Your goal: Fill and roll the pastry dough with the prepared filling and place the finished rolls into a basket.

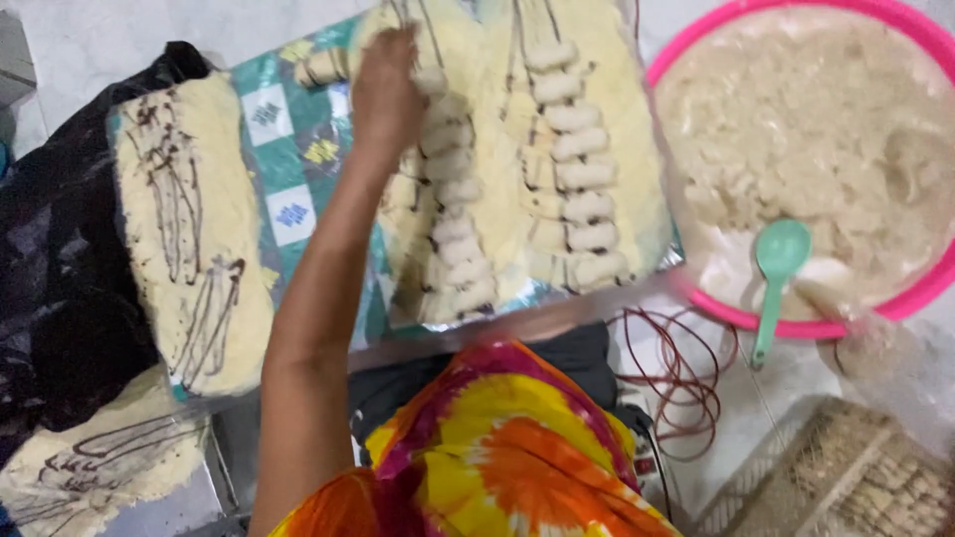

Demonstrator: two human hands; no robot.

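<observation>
- We see one of our hands [386,91] stretched forward over the floured tray, back of the hand up, fingers curled down onto the top of the nearer row of dough rolls [453,189]; which arm it is we cannot tell, nor whether the fingers grip a roll or only press on it.
- The other hand is out of view.
- That row of pale dough rolls runs from under the hand down toward us, piece touching piece.
- A second row of dough rolls [580,164] lies beside it to the right, parallel, on the same floured sheet [637,119].
- Under the sheet shows a teal patterned cloth [298,149].
- To the left lie floured slabs [189,229] streaked with dark lines, on black plastic [60,298].
- To the right stands a pink basin [925,288] of pale mash, a green spoon [778,268] leaning on its near rim.
- Red wire loops [676,378] lie on the floor near the basin.
</observation>
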